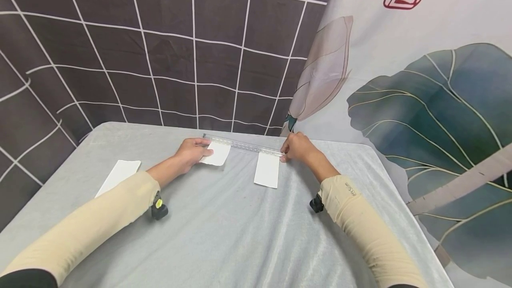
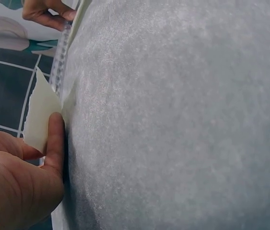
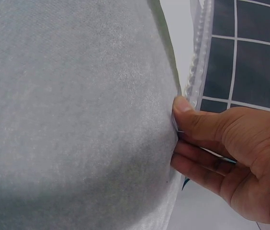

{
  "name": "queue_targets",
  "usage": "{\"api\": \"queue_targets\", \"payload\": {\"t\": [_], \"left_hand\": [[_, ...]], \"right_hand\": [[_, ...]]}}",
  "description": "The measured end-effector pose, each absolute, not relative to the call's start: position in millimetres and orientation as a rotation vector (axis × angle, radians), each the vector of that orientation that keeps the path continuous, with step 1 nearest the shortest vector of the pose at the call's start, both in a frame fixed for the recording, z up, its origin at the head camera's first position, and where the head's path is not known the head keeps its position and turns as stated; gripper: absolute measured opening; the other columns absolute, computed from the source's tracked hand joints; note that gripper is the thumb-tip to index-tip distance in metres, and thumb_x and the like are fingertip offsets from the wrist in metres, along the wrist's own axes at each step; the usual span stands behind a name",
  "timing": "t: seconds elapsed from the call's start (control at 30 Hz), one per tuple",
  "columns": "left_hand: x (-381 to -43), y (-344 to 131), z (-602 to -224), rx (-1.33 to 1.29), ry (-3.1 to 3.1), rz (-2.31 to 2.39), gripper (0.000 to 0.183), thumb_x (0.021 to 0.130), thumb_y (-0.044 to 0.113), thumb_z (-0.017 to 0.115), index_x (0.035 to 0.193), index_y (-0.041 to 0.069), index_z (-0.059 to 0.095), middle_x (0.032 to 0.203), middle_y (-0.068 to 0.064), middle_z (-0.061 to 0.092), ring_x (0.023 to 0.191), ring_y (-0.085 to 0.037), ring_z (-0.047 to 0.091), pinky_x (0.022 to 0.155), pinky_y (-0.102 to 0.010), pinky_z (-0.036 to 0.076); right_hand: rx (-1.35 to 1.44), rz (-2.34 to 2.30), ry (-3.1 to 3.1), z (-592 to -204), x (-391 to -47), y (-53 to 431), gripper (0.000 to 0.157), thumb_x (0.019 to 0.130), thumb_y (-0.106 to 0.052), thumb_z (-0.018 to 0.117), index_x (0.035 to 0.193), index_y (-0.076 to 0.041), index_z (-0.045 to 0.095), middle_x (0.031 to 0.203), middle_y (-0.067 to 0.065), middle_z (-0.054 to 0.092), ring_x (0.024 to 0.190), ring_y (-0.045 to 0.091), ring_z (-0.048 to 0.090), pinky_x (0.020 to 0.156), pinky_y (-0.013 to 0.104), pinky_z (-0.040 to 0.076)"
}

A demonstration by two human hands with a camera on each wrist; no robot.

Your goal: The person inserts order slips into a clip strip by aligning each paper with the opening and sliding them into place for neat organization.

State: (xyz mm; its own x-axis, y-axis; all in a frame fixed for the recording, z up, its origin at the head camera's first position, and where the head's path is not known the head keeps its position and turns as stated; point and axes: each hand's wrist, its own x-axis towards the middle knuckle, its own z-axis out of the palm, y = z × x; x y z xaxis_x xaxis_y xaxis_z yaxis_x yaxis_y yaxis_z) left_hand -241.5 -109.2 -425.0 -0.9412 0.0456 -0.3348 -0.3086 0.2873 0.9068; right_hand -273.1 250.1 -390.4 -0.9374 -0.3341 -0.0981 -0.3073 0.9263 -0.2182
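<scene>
A clear plastic ruler [image 1: 248,146] lies across the far part of the cloth-covered table, between both hands. My left hand [image 1: 191,152] pinches a small white piece of paper [image 1: 219,154] at the ruler's left end. In the left wrist view, that paper [image 2: 41,112] stands tilted with a torn-looking edge; whether these fingers also grip the ruler, I cannot tell. My right hand [image 1: 299,148] pinches the ruler's right end between thumb and fingers. Just left of this hand, a second white paper piece [image 1: 266,171] lies with its far edge at the ruler.
Beyond the left forearm, a folded-looking white sheet [image 1: 118,176] lies on the grey cloth [image 1: 224,230]. A dark gridded curtain [image 1: 168,52] hangs behind the table, and a leaf-patterned curtain [image 1: 404,123] hangs at the right.
</scene>
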Motion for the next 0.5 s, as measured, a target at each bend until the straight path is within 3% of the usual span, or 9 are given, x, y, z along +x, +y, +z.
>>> {"api": "queue_targets", "payload": {"t": [0.37, 0.5], "left_hand": [[-242.0, -107.3, -426.5, -0.274, 2.296, 1.681, 0.053, 0.106, 0.006, 0.071, 0.157, -0.002, 0.060, 0.164, -0.026, 0.054, 0.106, -0.016, 0.068, 0.079, -0.015, 0.057], [-242.3, -106.5, -427.3, -0.270, 2.302, 1.680, 0.053, 0.105, 0.007, 0.072, 0.156, -0.003, 0.060, 0.162, -0.027, 0.055, 0.100, -0.013, 0.068, 0.076, -0.015, 0.058]], "right_hand": [[-0.480, -0.313, 2.946, -392.5, -275.5, 250.9, 0.033, 0.085, -0.019, 0.101, 0.111, -0.003, 0.089, 0.105, 0.013, 0.088, 0.104, 0.032, 0.080, 0.098, 0.047, 0.066], [-0.478, -0.297, 2.953, -393.6, -276.1, 251.0, 0.033, 0.085, -0.021, 0.101, 0.111, -0.004, 0.089, 0.105, 0.012, 0.088, 0.105, 0.033, 0.080, 0.098, 0.047, 0.066]]}}
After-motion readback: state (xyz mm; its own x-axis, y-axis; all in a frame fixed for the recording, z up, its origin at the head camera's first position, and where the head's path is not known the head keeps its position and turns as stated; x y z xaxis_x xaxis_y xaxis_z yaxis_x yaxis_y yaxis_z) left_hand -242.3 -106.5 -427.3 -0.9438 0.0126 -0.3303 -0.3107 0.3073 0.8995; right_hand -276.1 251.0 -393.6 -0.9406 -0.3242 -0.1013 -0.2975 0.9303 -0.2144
